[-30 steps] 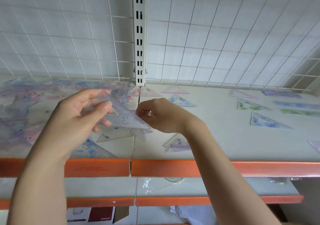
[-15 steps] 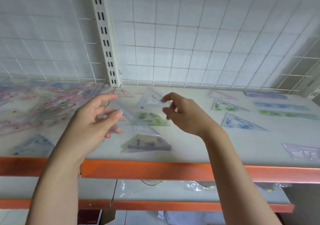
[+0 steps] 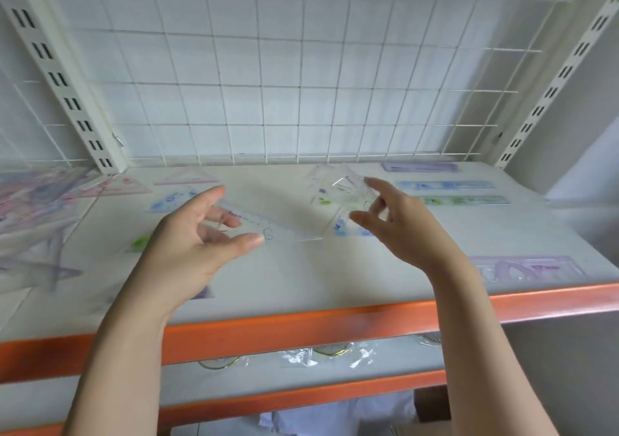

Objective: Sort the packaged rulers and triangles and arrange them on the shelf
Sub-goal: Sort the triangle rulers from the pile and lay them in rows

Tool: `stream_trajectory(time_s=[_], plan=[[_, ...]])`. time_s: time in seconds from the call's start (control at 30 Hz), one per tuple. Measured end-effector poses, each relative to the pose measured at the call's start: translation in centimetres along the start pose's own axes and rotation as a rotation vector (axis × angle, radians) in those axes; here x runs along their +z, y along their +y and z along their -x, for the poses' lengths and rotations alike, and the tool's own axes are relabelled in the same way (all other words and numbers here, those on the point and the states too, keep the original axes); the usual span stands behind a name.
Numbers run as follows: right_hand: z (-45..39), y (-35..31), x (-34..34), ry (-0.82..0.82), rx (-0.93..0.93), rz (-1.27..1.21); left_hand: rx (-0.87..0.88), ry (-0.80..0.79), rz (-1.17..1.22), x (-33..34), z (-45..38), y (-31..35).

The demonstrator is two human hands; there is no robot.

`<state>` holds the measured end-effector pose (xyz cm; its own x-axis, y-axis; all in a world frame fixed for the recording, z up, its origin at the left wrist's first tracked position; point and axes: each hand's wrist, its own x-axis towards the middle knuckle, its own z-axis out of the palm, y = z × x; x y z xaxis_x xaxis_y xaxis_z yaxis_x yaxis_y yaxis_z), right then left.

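On the shelf (image 3: 301, 278) three long rulers lay in a row at about two o'clock: a purple ruler (image 3: 420, 167) at the back, a blue ruler (image 3: 445, 185) in the middle and a green ruler (image 3: 465, 200) in front. One purple set in a packet (image 3: 526, 268) lay near the front edge at four o'clock. At eleven o'clock I counted two flat triangles: a pink triangle (image 3: 187, 177) and a blue triangle (image 3: 170, 197) just in front of it. A heap of packets (image 3: 37, 207) sat at nine o'clock, too mixed up and blurry to count.

Both hands were held up over the shelf, palms turned toward each other. The left hand (image 3: 194, 244) had its thumb and fingers curled a little round one clear triangle (image 3: 268, 226) with blue marks, which stuck out to the right, above the middle of the shelf. The right hand (image 3: 398, 224) had its fingers bent and pinched a clear packet (image 3: 341, 189) with green marks, lifted at one o'clock.

Behind it all stood a white wire grid (image 3: 301, 83) with a slotted post (image 3: 63, 80) on the left. The shelf had an orange front edge (image 3: 301, 328). The left arm hid part of a purple item near the front. Below was a lower shelf (image 3: 234, 385) with crinkly plastic bags (image 3: 318, 357).
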<state>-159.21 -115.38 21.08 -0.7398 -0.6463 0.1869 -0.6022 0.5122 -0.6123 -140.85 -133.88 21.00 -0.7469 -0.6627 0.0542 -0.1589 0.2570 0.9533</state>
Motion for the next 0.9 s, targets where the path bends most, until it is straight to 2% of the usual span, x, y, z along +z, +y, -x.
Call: stream_trajectory(time_s=[0.13, 0.27, 0.57, 0.73, 0.9], plan=[[0.9, 2.0, -1.6, 0.026, 0.005, -0.002, 0.015, -0.030, -0.060, 2.7, -0.1, 0.6], [1.9, 3.2, -2.3, -0.060, -0.041, 0.094, 0.033, -0.044, -0.041, 4.3, -0.6, 0.5], [3.1, 3.9, -2.3, -0.216, 0.003, 0.203, 0.042, 0.004, -0.147, 4.8, -0.6, 0.0], [3.1, 3.8, -2.0, -0.280, 0.015, 0.205, 0.127, -0.008, -0.255, 5.5, -0.1, 0.6], [3.6, 4.2, -2.3, -0.312, 0.034, 0.207, 0.198, -0.087, -0.301, 6.2, 0.0, 0.9]])
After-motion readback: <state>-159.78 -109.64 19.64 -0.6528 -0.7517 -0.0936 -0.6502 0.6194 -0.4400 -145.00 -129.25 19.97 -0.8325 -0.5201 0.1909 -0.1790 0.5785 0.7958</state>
